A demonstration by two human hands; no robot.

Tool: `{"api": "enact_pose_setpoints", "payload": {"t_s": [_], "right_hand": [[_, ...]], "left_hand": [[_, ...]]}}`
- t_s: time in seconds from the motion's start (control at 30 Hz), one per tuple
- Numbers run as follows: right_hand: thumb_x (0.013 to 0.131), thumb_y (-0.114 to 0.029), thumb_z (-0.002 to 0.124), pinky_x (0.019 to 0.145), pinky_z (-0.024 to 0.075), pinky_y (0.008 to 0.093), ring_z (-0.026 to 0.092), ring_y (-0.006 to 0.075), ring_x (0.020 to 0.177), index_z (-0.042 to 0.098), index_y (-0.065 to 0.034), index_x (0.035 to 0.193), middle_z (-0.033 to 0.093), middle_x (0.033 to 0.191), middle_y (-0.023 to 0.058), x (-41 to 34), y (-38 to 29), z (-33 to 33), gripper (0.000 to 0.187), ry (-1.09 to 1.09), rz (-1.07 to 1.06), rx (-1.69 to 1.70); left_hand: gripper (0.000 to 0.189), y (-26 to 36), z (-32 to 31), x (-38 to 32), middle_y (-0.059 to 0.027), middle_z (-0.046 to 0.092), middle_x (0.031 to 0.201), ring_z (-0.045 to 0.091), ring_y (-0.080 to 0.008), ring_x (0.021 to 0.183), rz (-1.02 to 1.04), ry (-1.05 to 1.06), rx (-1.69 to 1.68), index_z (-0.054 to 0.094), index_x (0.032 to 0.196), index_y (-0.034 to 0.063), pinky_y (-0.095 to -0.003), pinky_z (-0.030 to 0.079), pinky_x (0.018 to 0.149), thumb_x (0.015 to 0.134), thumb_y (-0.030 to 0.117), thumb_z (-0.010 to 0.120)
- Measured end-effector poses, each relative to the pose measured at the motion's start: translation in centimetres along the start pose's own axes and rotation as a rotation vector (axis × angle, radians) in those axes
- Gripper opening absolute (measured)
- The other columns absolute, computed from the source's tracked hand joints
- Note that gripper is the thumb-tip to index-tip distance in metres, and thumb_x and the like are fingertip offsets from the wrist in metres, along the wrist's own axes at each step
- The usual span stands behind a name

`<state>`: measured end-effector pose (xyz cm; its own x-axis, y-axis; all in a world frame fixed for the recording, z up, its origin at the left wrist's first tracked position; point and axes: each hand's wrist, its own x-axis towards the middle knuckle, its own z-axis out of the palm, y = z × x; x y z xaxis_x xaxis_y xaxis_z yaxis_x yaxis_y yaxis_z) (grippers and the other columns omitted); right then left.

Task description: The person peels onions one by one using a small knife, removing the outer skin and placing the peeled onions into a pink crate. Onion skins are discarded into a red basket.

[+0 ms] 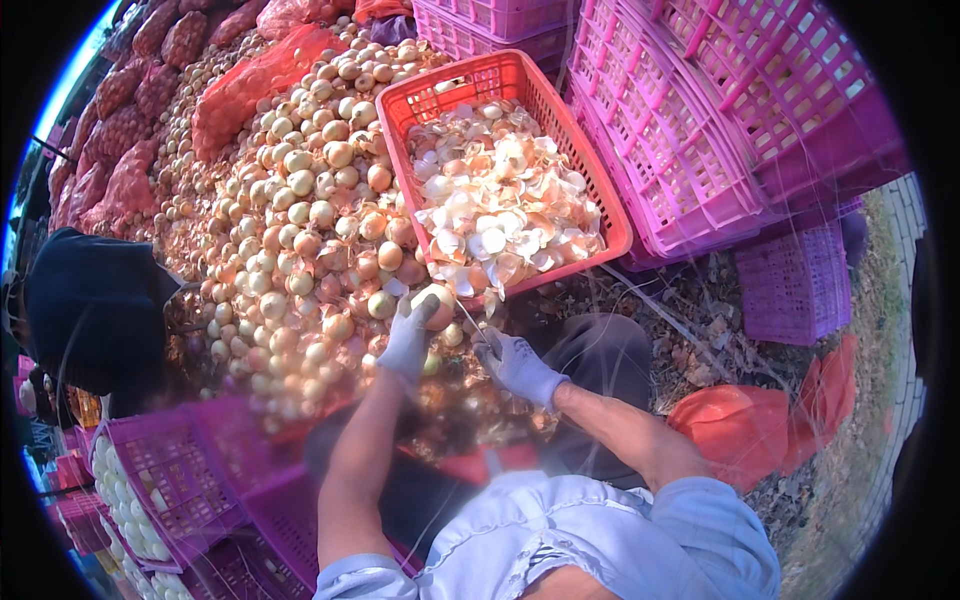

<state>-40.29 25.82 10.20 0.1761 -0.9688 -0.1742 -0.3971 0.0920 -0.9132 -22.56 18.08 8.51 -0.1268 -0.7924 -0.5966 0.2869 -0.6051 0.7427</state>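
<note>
An unpeeled-looking onion (440, 307) is held in my left hand (411, 337), which wears a pale work glove with grey fingertips. My right hand (517, 367), gloved alike, grips a knife (471, 319) whose thin blade points up toward the onion; its handle is hidden in my fingers. Both hands are just below the near edge of a red plastic crate (616, 251). Onion skins and peelings (502, 195) fill much of that crate. To the left of it spreads a large heap of onions (300, 217) with loose skins among them.
Stacked pink-purple crates (675, 150) stand at the right, with a smaller crate (795, 281) below. Red mesh sacks (247, 82) lie on and behind the heap. A person in dark headwear (101, 307) is at the left, above a crate of pale onions (127, 495). Red cloth-like material (731, 427) lies at right.
</note>
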Motion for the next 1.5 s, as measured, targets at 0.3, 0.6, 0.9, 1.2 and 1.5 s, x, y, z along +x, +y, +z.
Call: {"api": "enact_pose_setpoints", "payload": {"t_s": [0.3,0.6,0.9,1.2,1.5], "right_hand": [[0.093,-0.025,0.051,0.069,0.0457,0.0518,0.059,0.0448,0.081,0.052,0.0002,0.102,0.061,0.088,0.0267,-0.7,-3.3,-0.7,0.027,-0.036,-0.026,-0.261],[0.093,-0.027,0.047,0.073,0.0481,0.0513,0.061,0.0417,0.085,0.049,-0.0052,0.121,0.063,0.094,0.0237,0.3,-7.8,-3.0,0.035,-0.095,-0.002,-0.516],[0.097,-0.028,0.053,0.056,0.047,0.0221,0.057,0.0068,0.068,0.058,-0.0041,0.113,0.06,0.084,-0.0004,1.4,-9.4,-6.2,0.029,-0.244,0.299,0.396],[0.096,-0.029,0.055,0.05,0.0435,0.0197,0.052,0.0054,0.056,0.056,-0.0064,0.115,0.058,0.076,-0.0011,-1.7,-11.7,-6.0,0.03,-0.02,0.168,0.416],[0.091,-0.031,0.063,0.058,0.0405,0.0204,0.047,0.0041,0.067,0.049,-0.003,0.122,0.057,0.094,0.0003,0.2,-14.0,-4.4,0.044,0.07,-0.184,0.172]], "left_hand": [[0.046,1.4,0.4,-1.6,-0.0096,0.057,0.112,0.058,-0.0204,0.102,0.154,-0.181,-0.16,0.044,0.127,0.0001,-0.033,0.049,0.086,0.086,0.013,0.06],[0.046,4.8,2.7,-4.1,-0.0096,0.057,0.111,0.058,-0.0187,0.101,0.262,-0.115,-0.115,0.046,0.121,-0.0006,-0.0325,0.05,0.087,0.082,0.014,0.064],[0.056,7.4,3.0,-7.9,-0.0099,0.056,0.11,0.058,-0.0175,0.095,0.269,-0.4,-0.115,0.044,0.124,-0.0002,-0.0302,0.052,0.079,0.077,0.022,0.067],[0.061,7.9,1.1,-10.2,-0.0105,0.056,0.117,0.056,-0.0247,0.111,0.193,-0.784,-0.45,0.045,0.128,0.0054,-0.0409,0.048,0.094,0.083,0.04,0.068],[0.068,7.7,0.8,-10.1,-0.0111,0.052,0.126,0.054,-0.0247,0.112,0.244,-0.826,-0.551,0.044,0.132,0.0047,-0.0392,0.047,0.095,0.081,0.04,0.07]]}}
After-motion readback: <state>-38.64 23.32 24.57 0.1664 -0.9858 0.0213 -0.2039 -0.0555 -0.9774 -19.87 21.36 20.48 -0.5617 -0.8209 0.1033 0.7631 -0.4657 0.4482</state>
